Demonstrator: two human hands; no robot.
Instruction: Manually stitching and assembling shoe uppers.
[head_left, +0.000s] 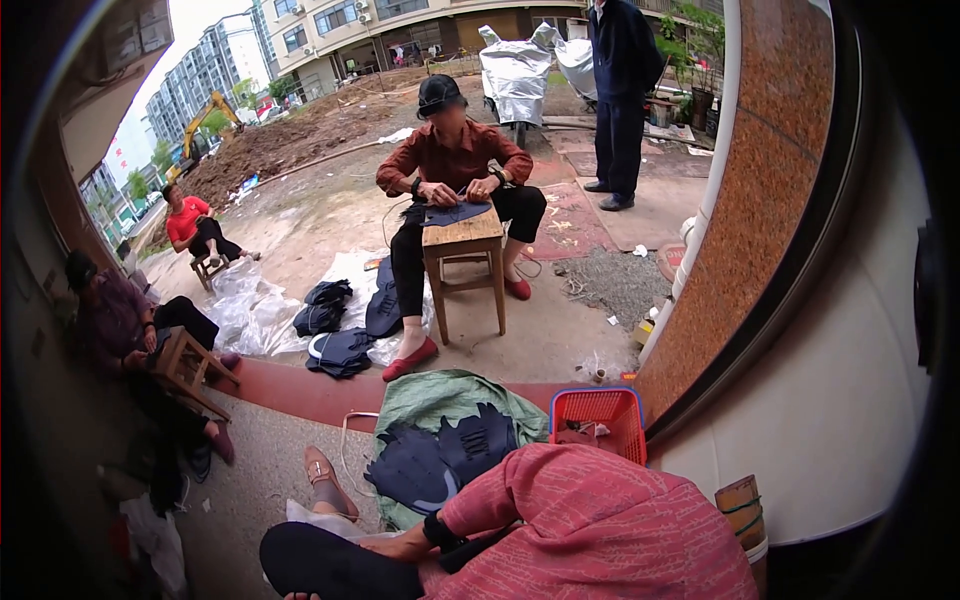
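Observation:
My right hand [400, 546] comes in low in the picture from a pink-red patterned sleeve [600, 520], with a black band at the wrist. It lies against the far edge of a smooth, rounded black shape [340, 562]; whether this is a trousered knee or a separate piece I cannot tell. The fingers are hidden behind it. Of my left hand [300, 596] only fingertips show at the lower edge. Just ahead, dark blue cut pieces with jagged edges [412, 465] lie on a green woven sack [440, 395].
A red plastic basket [600, 408] stands right of the sack. Opposite, a person handles a dark piece on a wooden stool [462, 236]. More dark pieces [340, 352] lie on white sheeting. Two people sit at left; another stands behind. A brown wall panel [750, 220] bounds the right.

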